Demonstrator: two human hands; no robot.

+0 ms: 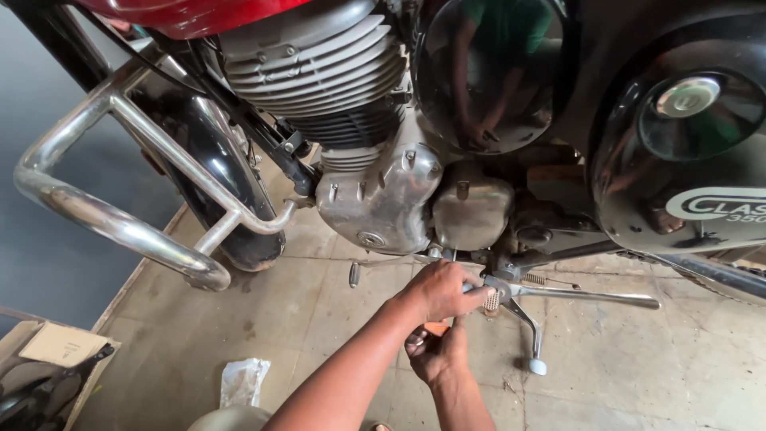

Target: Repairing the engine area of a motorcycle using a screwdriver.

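at the far left a cardboard box (56, 351) sits on the floor, and above it the chrome crash guard (120, 215) curves out from the motorcycle's frame, with the black front mudguard (215, 183) just behind it. a crumpled clear plastic bag (243, 381) lies on the tiled floor (319, 319) near the bottom edge.

moving right, the finned cylinder (319, 64) stands over the polished engine case (383, 199), and a small peg (354, 274) pokes down beneath it.

our hands meet under the engine. by the way the forearms cross, we take the upper one for our left hand (443, 289); it is curled around the joint where the footrest (493, 298) mounts to the frame, fingers pressed together over it and thumb touching the ribbed end. our right hand (435, 351) is just below, fingers bent around something small and orange that barely shows; we cannot tell how tightly it is held.

right of the hands a chrome lever (590, 298) runs level, and the side stand (531, 335) slants down to the floor. above, a round black cover (487, 72) and a black side panel (686, 136) reflect the scene.

as for progress, we judge the work at the footrest mount to be mid-way: the part is still attached, both hands are busy on it, and no loose fasteners or removed pieces show on the floor.
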